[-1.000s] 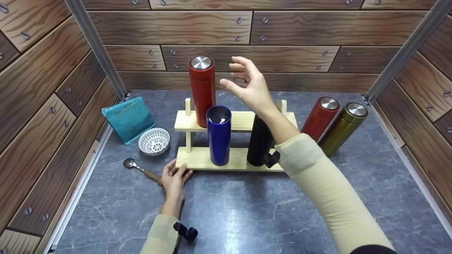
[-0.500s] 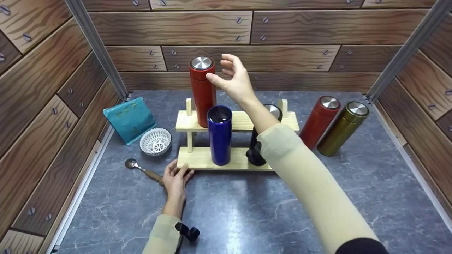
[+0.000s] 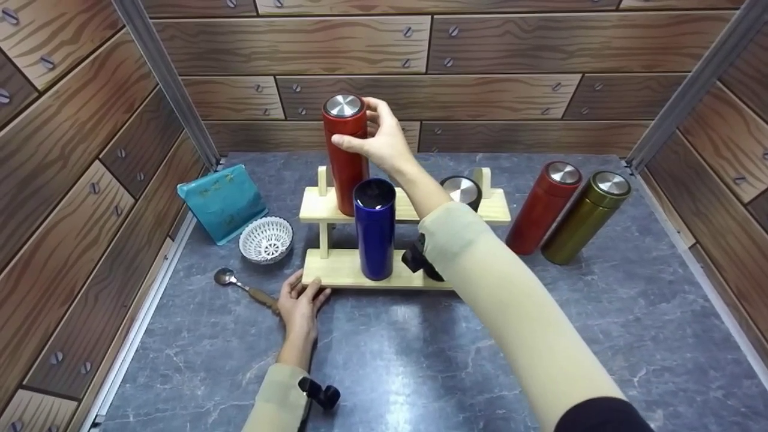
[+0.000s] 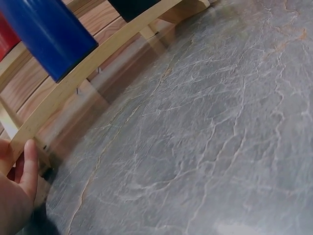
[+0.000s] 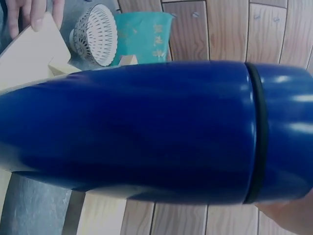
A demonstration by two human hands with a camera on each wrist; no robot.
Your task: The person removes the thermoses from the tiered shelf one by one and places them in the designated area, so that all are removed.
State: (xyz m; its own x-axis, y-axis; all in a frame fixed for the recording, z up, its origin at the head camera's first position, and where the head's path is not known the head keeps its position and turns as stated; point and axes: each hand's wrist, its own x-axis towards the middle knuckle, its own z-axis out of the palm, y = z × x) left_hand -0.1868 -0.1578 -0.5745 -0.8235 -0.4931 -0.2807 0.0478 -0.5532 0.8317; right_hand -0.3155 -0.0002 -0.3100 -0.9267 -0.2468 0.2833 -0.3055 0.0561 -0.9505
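Note:
A tall red thermos flask [image 3: 347, 156] with a silver lid stands upright on the upper shelf of a two-tier wooden rack [image 3: 336, 264]. My right hand [image 3: 384, 141] grips its upper part from the right, thumb across the front and fingers round the back. Below that arm, a glossy blue thermos flask [image 3: 376, 234] stands on the lower shelf and fills much of the right wrist view. A black thermos flask [image 3: 461, 191] is mostly hidden behind the right forearm. My left hand [image 3: 298, 309] holds the front left corner of the lower shelf, thumb on top.
Left of the rack are a teal pouch [image 3: 225, 204], a white woven basket [image 3: 266, 240] and a spoon [image 3: 261, 297] whose wooden handle reaches the left hand. Another red flask [image 3: 543, 210] and an olive-gold flask [image 3: 585, 219] stand to the right. Wood-patterned walls enclose the grey marbled table.
My right hand has moved left from beside the upper shelf to the red flask and closed round its top. The left hand keeps its hold on the rack corner.

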